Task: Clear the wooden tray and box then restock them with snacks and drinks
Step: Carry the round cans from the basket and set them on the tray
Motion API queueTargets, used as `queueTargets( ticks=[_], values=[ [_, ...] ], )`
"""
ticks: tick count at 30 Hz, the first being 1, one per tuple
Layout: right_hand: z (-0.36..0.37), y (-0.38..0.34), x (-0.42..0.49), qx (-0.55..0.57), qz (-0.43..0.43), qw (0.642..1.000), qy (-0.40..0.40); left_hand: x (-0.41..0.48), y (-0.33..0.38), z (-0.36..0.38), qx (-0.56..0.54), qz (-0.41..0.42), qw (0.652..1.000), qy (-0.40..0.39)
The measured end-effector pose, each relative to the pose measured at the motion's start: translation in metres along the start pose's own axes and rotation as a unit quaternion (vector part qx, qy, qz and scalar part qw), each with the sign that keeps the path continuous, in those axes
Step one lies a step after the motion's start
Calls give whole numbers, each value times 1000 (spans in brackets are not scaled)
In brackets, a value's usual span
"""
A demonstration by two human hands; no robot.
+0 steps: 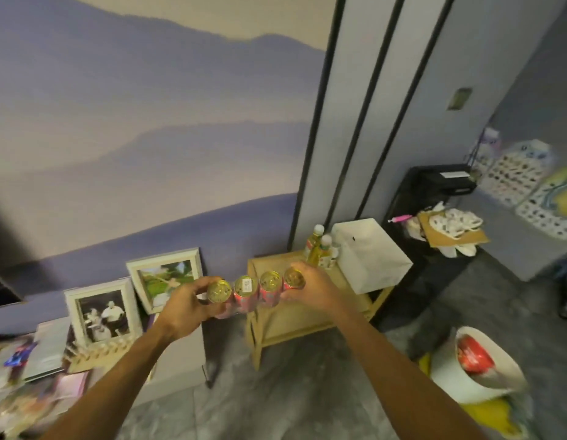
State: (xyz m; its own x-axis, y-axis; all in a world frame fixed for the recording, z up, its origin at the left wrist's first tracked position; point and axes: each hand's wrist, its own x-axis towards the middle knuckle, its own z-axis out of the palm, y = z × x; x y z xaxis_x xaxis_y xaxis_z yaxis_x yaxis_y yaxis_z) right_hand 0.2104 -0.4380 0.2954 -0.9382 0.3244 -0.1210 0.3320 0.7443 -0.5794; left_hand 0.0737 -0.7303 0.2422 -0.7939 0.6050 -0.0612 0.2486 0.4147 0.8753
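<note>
Two bare forearms rise from the bottom edge toward the frame's centre, converging on a row of four cans [256, 293]. The left hand [183, 308] clasps the left end of the row, fingers curled round the outermost can. The right hand [310, 289] presses the right end, palm against the last can and fingers over its rim. The cans, pink-sided with gold tops, are squeezed side by side between the two hands and held in the air above the left edge of the wooden side table [307, 315].

A large mural [133, 122] of blue-violet mountain ridges covers the upper left and centre of the frame. Pale grey wall panels [403, 90] divided by black vertical strips fill the upper right. The floor [291, 392] at lower centre is grey and marbled.

The table, right of centre, is light wood with a lower shelf. On its far right part stands a white cube-shaped box [371, 255]; just left of the box stand bottles [318, 249] of yellow liquid with white caps. A black unit [434, 192] stands beyond, at right. A white bin [476, 366] holding something red sits at lower right.

At lower left, two white-framed pictures [101, 312] lean against the wall on a low grey cabinet [180, 360]; items further left are blurred.
</note>
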Motion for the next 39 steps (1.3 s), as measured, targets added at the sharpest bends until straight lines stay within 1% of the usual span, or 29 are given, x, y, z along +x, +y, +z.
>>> queueTargets(
  ticks=[4, 7, 10, 13, 17, 24, 29, 31, 34, 37, 38, 39],
  values=[
    [-18, 74, 8, 22, 60, 998, 17, 47, 19, 68, -10, 12, 999, -33],
    [-27, 121, 27, 17, 102, 994, 23, 87, 20, 113, -11, 16, 998, -52],
    [-36, 166, 56, 28, 101, 994, 19, 135, 7, 157, -36, -3, 998, -50],
    [-40, 205, 90, 11, 121, 992, 20, 179, -12, 200, -52, -19, 998, -40],
    [-31, 254, 142, -16, 142, 990, 1, 227, -35, 245, -60, -45, 996, -39],
    [18, 326, 215, -16, 162, 987, 7, 283, -75, 304, -87, -120, 989, 5],
    [47, 358, 244, -33, 154, 986, 53, 309, -103, 337, -87, -150, 985, 14],
    [56, 372, 253, -63, 153, 983, 72, 315, -110, 349, -91, -166, 982, 17],
    [72, 388, 258, -88, 152, 983, 55, 316, -117, 363, -90, -185, 978, 12],
    [84, 401, 258, -51, 184, 981, 44, 317, -126, 371, -73, -186, 980, 3],
    [90, 405, 257, -19, 198, 979, 39, 317, -129, 372, -66, -185, 981, -2],
    [94, 409, 256, 39, 200, 978, 41, 318, -134, 373, -58, -183, 981, -7]
  ],
)
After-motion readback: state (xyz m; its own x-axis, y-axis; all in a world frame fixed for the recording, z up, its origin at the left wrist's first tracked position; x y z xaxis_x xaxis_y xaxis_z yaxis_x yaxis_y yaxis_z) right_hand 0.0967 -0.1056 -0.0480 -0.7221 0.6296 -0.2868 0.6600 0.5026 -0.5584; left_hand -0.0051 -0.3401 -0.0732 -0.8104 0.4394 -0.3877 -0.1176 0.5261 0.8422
